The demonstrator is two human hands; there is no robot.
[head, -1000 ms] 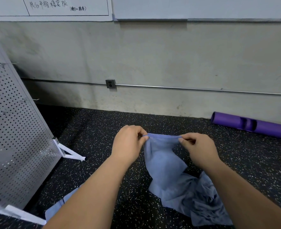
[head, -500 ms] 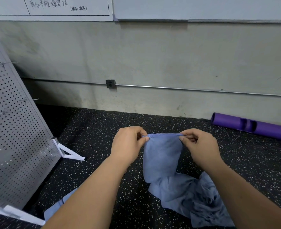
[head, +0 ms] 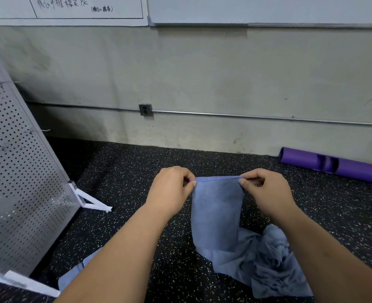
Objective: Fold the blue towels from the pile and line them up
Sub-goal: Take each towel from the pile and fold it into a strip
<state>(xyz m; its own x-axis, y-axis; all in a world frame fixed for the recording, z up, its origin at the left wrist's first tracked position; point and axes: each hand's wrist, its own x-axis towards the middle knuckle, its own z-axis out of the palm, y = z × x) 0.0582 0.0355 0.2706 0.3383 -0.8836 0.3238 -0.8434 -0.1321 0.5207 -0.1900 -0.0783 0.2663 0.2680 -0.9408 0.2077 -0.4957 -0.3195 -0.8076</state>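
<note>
1. Bare concrete wall at 12 o'clock meets a black, white-flecked rubber floor. A perforated metal panel leans at 9 o'clock and a purple tube lies at 3.
2. At 5 o'clock the pile of blue towels lies crumpled and matte on the floor.
3. One blue towel hangs at centre, its lower end down at the pile. It looks light, limp and not slippery, and is best taken at the corners of the stitched hem.
4. Left hand and right hand each pinch that top hem with curled fingers, the edge taut between them.
</note>
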